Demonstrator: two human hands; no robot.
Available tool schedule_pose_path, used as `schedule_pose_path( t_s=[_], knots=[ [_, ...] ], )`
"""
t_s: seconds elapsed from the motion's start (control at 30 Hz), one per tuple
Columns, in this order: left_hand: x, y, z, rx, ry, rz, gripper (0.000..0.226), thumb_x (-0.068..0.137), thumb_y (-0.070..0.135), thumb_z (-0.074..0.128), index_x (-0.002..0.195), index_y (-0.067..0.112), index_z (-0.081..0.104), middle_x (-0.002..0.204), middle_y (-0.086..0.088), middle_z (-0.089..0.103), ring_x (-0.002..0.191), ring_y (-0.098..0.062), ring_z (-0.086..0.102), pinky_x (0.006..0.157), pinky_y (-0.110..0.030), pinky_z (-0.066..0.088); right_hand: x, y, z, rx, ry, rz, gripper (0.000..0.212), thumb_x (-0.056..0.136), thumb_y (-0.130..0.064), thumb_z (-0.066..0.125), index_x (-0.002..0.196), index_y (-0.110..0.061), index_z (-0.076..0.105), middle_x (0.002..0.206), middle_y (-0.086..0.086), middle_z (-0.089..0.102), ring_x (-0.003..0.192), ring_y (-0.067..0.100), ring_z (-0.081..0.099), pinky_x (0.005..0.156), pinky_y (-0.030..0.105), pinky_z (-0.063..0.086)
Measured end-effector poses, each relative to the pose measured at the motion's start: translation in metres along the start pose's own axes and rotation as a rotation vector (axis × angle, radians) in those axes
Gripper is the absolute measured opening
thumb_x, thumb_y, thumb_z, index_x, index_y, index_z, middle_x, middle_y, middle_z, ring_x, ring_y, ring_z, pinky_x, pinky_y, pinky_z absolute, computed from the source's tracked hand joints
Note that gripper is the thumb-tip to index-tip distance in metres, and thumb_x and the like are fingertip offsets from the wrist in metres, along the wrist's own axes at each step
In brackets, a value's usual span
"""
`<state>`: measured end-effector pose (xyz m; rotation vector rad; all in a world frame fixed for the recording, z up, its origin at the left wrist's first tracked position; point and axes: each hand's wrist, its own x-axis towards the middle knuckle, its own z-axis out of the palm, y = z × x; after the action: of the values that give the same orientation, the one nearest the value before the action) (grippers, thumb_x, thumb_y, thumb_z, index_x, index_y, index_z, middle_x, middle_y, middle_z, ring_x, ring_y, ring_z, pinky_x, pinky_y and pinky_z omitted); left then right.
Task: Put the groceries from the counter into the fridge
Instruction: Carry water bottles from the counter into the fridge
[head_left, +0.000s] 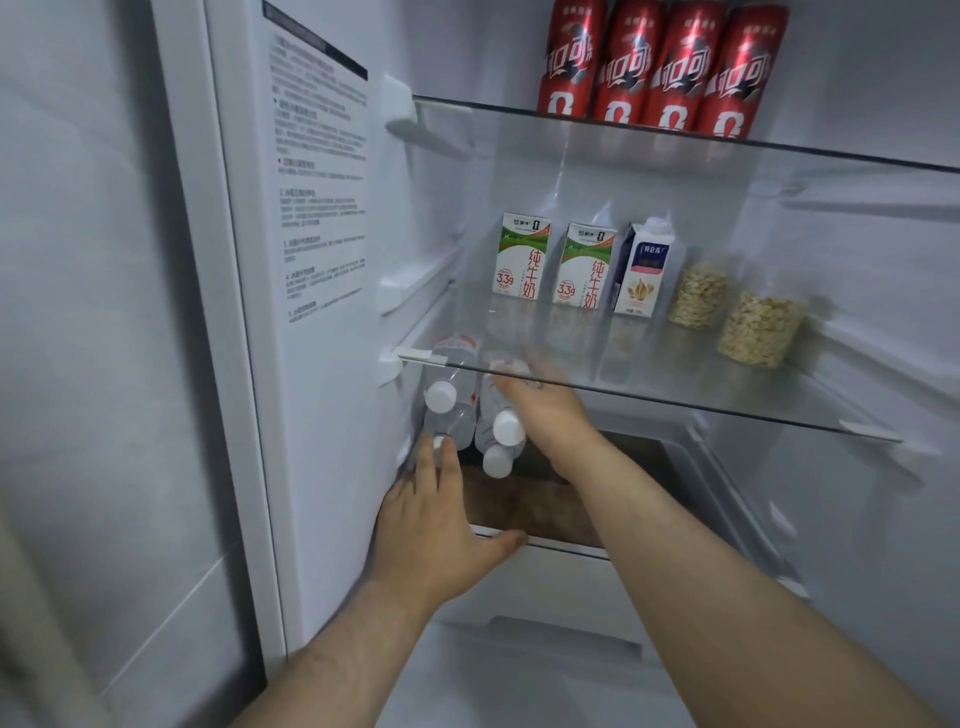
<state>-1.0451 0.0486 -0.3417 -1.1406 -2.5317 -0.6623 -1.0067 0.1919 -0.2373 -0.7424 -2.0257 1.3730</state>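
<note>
Four cans (631, 62) stood in a row on the upper shelf (519, 130). On the middle shelf (649, 364), two milk cartons (522, 257) stood at the left, a third carton (641, 270) just right of them, and two jars (761, 327) further right. Under this shelf, water bottles (441, 397) lay stacked at the left, caps forward.

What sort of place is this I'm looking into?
The inside of an open fridge, probably in a home kitchen. Glass shelves hold red drink cans and milk cartons, and water bottles lie stacked below them.
</note>
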Motion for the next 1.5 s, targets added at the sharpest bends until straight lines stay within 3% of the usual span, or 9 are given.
schedule_pose_path(
  t_s=[0.17, 0.43, 0.63, 0.83, 1.13, 1.37, 1.5],
  knots=[
    [0.001, -0.001, 0.001, -0.019, -0.005, 0.008, 0.127, 0.062, 0.091, 0.037, 0.155, 0.014, -0.002, 0.163, -0.008, -0.003, 0.15, -0.024, 0.011, 0.118, -0.035, 0.022, 0.016, 0.003, 0.006, -0.141, 0.016, -0.035, 0.043, 0.078, -0.064, 0.057, 0.116, -0.044, 0.053, 0.113, -0.006, 0.063, 0.102, 0.018, 0.059, 0.091, 0.044, 0.051],
    [0.0, -0.002, -0.001, -0.021, 0.006, 0.022, 0.126, 0.064, 0.091, 0.041, 0.154, 0.014, -0.002, 0.163, -0.006, -0.005, 0.149, -0.023, 0.011, 0.118, -0.034, 0.021, 0.027, 0.005, 0.013, -0.007, 0.007, -0.006, 0.065, 0.061, -0.07, 0.06, 0.113, -0.032, 0.059, 0.109, -0.001, 0.066, 0.1, 0.022, 0.063, 0.091, 0.048, 0.053],
    [0.0, -0.002, -0.001, -0.041, 0.003, 0.019, 0.127, 0.063, 0.092, 0.041, 0.154, 0.016, -0.004, 0.163, -0.004, -0.007, 0.15, -0.022, 0.01, 0.118, -0.033, 0.02, 0.051, 0.005, 0.013, -0.096, 0.018, -0.042, 0.038, 0.076, -0.057, 0.06, 0.097, -0.025, 0.067, 0.093, -0.001, 0.071, 0.091, 0.022, 0.068, 0.082, 0.044, 0.056],
    [0.0, -0.001, -0.003, -0.039, 0.004, 0.021, 0.126, 0.064, 0.09, 0.044, 0.154, 0.015, -0.001, 0.163, -0.006, -0.004, 0.149, -0.022, 0.011, 0.117, -0.031, 0.02, 0.05, 0.012, 0.011, 0.032, 0.032, -0.009, 0.048, 0.07, -0.055, 0.07, 0.107, -0.025, 0.067, 0.102, 0.0, 0.071, 0.095, 0.021, 0.068, 0.085, 0.046, 0.057],
    [0.001, -0.001, -0.004, -0.054, -0.012, 0.019, 0.126, 0.064, 0.09, 0.044, 0.154, 0.015, -0.001, 0.163, -0.006, -0.005, 0.149, -0.022, 0.011, 0.118, -0.032, 0.021, 0.04, 0.01, 0.016, 0.129, 0.154, -0.005, 0.024, 0.081, -0.041, 0.072, 0.095, -0.022, 0.068, 0.093, 0.001, 0.071, 0.09, 0.021, 0.067, 0.082, 0.04, 0.057],
    [0.0, -0.002, -0.006, -0.073, -0.028, 0.019, 0.127, 0.063, 0.09, 0.045, 0.154, 0.016, -0.003, 0.163, -0.005, -0.008, 0.149, -0.023, 0.012, 0.118, -0.033, 0.022, 0.028, -0.004, 0.019, 0.141, 0.091, 0.023, 0.041, 0.068, -0.051, 0.07, 0.101, -0.026, 0.062, 0.102, 0.002, 0.067, 0.096, 0.023, 0.065, 0.092, 0.049, 0.054],
    [0.001, -0.002, -0.006, -0.074, -0.03, 0.015, 0.127, 0.062, 0.09, 0.045, 0.154, 0.016, -0.001, 0.163, -0.006, -0.005, 0.149, -0.024, 0.013, 0.118, -0.034, 0.023, 0.018, -0.007, 0.012, 0.118, 0.086, 0.051, 0.013, 0.091, -0.039, 0.06, 0.09, -0.026, 0.061, 0.098, 0.004, 0.066, 0.1, 0.029, 0.063, 0.09, 0.046, 0.053]
  ],
)
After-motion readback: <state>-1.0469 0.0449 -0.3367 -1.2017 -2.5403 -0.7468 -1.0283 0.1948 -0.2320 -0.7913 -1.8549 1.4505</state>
